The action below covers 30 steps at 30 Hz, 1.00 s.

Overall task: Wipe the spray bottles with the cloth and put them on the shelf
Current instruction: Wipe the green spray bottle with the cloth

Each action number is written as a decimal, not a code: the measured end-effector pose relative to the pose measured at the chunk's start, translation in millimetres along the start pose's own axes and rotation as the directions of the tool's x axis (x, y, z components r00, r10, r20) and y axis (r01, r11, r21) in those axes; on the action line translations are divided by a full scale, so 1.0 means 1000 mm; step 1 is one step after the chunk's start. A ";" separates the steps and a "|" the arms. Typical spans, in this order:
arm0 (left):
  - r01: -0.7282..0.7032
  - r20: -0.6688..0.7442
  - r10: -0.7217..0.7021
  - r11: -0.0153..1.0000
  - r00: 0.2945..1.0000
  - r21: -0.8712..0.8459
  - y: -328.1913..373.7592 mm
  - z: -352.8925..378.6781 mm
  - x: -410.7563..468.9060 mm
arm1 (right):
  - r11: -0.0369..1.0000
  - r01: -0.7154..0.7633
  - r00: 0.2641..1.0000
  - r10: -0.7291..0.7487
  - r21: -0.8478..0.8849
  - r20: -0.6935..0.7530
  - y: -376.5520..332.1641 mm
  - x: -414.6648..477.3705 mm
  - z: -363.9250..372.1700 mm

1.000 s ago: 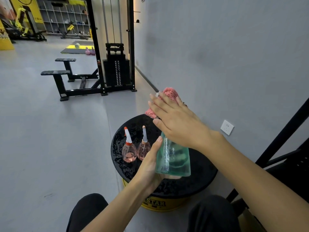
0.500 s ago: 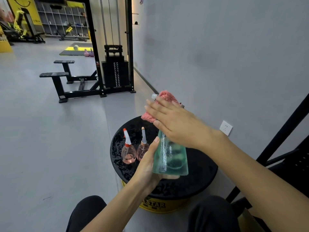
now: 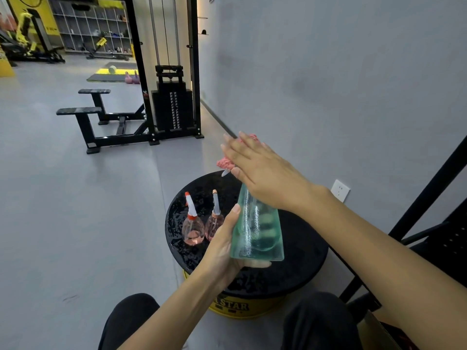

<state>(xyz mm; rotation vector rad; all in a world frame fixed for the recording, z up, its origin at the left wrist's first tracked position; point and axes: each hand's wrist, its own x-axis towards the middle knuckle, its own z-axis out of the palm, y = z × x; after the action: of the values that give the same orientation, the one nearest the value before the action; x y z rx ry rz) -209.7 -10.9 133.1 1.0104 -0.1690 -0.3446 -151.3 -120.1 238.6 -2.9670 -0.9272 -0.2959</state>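
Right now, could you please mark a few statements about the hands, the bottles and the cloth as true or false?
1. The left hand grips the translucent green plastic spray bottle low on its body. True.
2. The fluffy pink cloth lies flat on the round black stool top. False: the right hand presses it against the green bottle's head, fingers straight.
3. Two small clear pink spray bottles stand upright on the stool top. True.
4. A plug sits in the white wall socket. False: nothing is plugged in.
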 end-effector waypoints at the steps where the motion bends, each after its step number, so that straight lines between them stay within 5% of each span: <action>1: 0.001 -0.001 -0.001 1.000 1.000 -0.002 0.001 -0.001 0.001 | 1.000 0.027 0.999 -0.027 -0.007 0.022 -0.002 -0.003 0.000; 6: 0.011 -0.002 -0.011 1.000 1.000 0.011 0.000 0.000 0.001 | 0.996 0.084 0.995 -0.082 -0.036 0.054 0.000 -0.011 0.001; 13: 0.024 0.020 -0.024 0.999 1.000 0.025 -0.004 0.002 0.002 | 0.990 -0.073 0.994 0.082 0.119 -0.071 0.016 0.003 0.001; 22: 0.021 -0.010 -0.021 1.000 1.000 0.012 -0.006 -0.003 -0.002 | 0.988 -0.018 0.998 0.028 0.152 -0.065 0.005 -0.029 0.016; 30: 0.034 0.032 -0.035 0.999 0.999 0.037 -0.011 0.002 -0.003 | 0.934 -0.128 0.973 0.184 0.334 -0.142 0.026 -0.016 0.013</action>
<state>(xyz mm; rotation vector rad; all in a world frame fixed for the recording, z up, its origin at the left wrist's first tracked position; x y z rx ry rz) -215.4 -16.7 125.0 1.0451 -0.1884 -0.3908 -146.7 -149.6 224.3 -2.6438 -0.6429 -0.3501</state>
